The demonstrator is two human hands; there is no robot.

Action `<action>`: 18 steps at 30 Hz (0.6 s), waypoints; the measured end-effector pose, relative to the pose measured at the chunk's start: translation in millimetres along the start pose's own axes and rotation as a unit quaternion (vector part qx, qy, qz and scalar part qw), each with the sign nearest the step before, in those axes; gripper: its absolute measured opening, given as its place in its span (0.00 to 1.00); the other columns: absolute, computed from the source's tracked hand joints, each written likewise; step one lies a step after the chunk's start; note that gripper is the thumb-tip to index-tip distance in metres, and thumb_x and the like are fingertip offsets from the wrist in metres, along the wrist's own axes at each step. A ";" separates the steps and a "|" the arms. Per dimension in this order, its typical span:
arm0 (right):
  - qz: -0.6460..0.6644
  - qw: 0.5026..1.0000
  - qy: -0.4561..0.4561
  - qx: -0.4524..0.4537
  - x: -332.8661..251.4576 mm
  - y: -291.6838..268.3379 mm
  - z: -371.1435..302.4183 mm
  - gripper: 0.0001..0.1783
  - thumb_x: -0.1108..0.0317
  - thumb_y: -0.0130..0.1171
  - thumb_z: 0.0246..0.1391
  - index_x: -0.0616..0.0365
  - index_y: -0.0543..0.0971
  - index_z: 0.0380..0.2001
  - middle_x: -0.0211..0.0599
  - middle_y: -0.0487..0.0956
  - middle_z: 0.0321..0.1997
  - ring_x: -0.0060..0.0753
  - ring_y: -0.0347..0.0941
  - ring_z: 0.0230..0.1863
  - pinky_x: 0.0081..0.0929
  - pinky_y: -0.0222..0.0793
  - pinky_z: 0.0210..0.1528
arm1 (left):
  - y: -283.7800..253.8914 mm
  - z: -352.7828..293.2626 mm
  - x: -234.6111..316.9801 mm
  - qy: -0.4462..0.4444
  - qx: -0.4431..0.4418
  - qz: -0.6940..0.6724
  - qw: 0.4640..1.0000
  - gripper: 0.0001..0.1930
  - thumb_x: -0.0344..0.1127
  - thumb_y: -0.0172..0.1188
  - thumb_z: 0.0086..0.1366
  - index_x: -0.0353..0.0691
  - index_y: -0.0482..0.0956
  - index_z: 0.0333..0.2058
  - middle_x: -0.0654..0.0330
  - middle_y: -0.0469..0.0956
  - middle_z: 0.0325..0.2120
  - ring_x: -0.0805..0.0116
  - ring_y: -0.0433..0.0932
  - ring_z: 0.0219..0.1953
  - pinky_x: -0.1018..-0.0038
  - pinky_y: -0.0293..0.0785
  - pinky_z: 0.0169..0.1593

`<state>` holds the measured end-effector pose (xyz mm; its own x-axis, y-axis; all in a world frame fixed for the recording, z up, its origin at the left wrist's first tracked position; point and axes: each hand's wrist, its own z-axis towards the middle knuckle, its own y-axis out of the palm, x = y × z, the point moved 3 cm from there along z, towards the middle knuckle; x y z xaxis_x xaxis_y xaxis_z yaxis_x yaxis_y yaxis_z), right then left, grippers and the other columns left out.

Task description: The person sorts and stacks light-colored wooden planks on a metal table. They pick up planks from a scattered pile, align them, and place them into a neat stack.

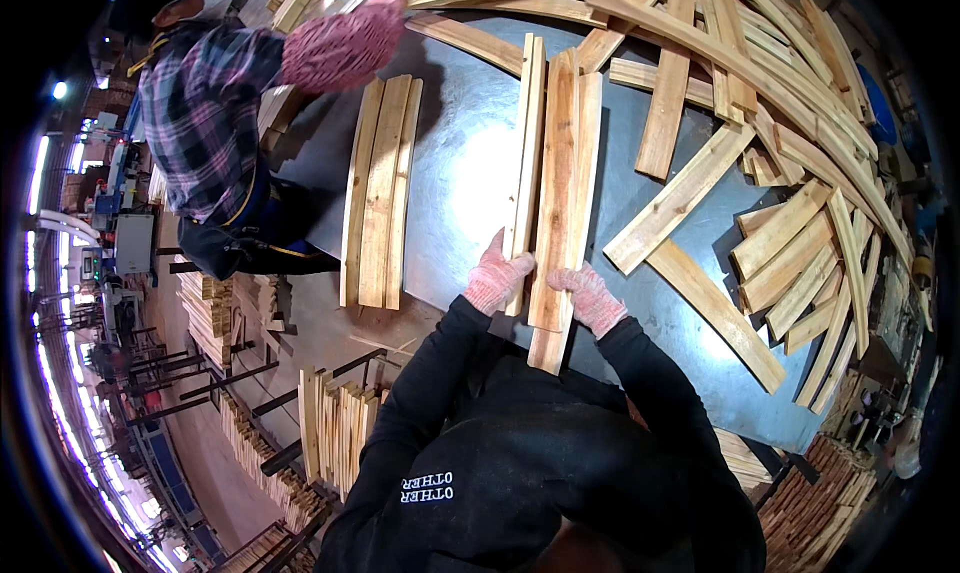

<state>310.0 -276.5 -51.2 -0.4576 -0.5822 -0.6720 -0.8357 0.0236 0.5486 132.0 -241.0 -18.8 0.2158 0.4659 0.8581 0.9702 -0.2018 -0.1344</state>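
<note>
Both my hands wear pale pink knitted gloves. My left hand (497, 278) is closed around the near end of a narrow wooden board (526, 163), its thumb pointing up along the board's left side. My right hand (590, 298) grips the right edge of a second wooden board (556, 188), with another wooden board (588, 133) partly under it and sticking out past its near end. These boards lie lengthwise, pointing away from me, on a metal table (465, 83). A thin gap separates the left board from the right ones.
Three boards (378, 203) lie side by side to the left. A heap of loose boards (700, 63) covers the far and right table; short pieces (790, 248) lie at right. A co-worker in a plaid shirt (205, 113) stands left, arm over the table. Stacked wood (340, 423) sits below left.
</note>
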 end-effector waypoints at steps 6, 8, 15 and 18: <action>-0.385 0.916 -0.093 0.064 12.8 32.9 48.8 0.34 0.45 0.52 0.64 0.67 0.70 0.58 0.59 0.80 0.50 0.56 0.77 0.53 0.40 0.72 0.58 | -42.9 4.9 -23.0 0.102 0.036 0.251 0.962 0.46 0.54 0.65 0.61 0.25 0.58 0.66 0.33 0.71 0.56 0.41 0.67 0.63 0.56 0.63 0.65; -0.558 0.819 -0.020 -0.132 -67.2 50.2 13.9 0.37 0.41 0.46 0.66 0.68 0.69 0.60 0.63 0.78 0.53 0.63 0.72 0.58 0.43 0.68 0.61 | -37.0 -13.4 -8.5 0.078 0.075 0.327 0.939 0.60 0.58 0.70 0.55 0.25 0.44 0.70 0.30 0.63 0.62 0.38 0.61 0.67 0.56 0.62 0.67; -0.908 0.354 -0.184 -0.125 -208.7 -100.4 -5.4 0.63 0.42 0.79 0.20 0.55 0.68 0.63 0.42 0.77 0.54 0.47 0.67 0.63 0.50 0.51 0.72 | -2.7 -23.6 14.7 -0.020 0.152 0.382 0.911 0.54 0.43 0.70 0.53 0.29 0.45 0.70 0.35 0.71 0.55 0.41 0.75 0.55 0.59 0.73 0.58; -0.916 0.342 -0.175 -0.118 -206.5 -99.8 7.0 0.56 0.50 0.80 0.22 0.55 0.69 0.60 0.39 0.79 0.44 0.45 0.73 0.53 0.41 0.66 0.61 | 2.6 -23.0 32.0 -0.073 0.125 0.387 0.911 0.53 0.44 0.69 0.53 0.31 0.45 0.70 0.35 0.70 0.58 0.42 0.75 0.57 0.58 0.73 0.59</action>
<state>485.8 -152.9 29.4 0.7246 0.6891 0.0086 0.2109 -0.2098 -0.9547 138.9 -246.4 19.8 0.8398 0.3818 0.3860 0.5128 -0.3244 -0.7948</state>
